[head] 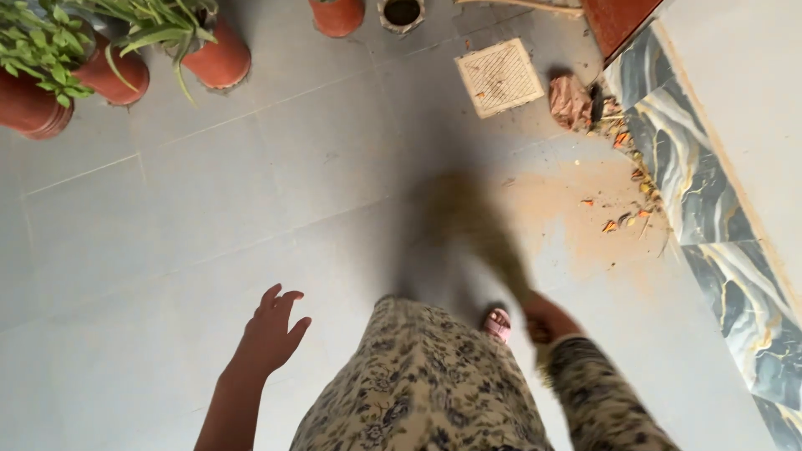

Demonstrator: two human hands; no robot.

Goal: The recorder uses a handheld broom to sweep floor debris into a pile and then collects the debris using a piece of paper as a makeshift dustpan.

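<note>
My right hand [547,321] is closed round the handle end of a soft grass broom [472,225], which is blurred with motion and reaches forward over the grey tiled floor [209,217]. Its bristles hang near a patch of orange dust [576,209] and scattered dry leaf bits [622,221]. My left hand [271,334] is held out to the side above the floor, fingers apart, holding nothing. A patterned dress and one foot in a pink sandal [498,324] show below.
Terracotta plant pots [219,58] with green leaves stand at the top left. A square drain cover [499,77] and a crumpled brown scrap [570,102] lie at the top right. A marble-patterned skirting [710,225] runs along the right wall.
</note>
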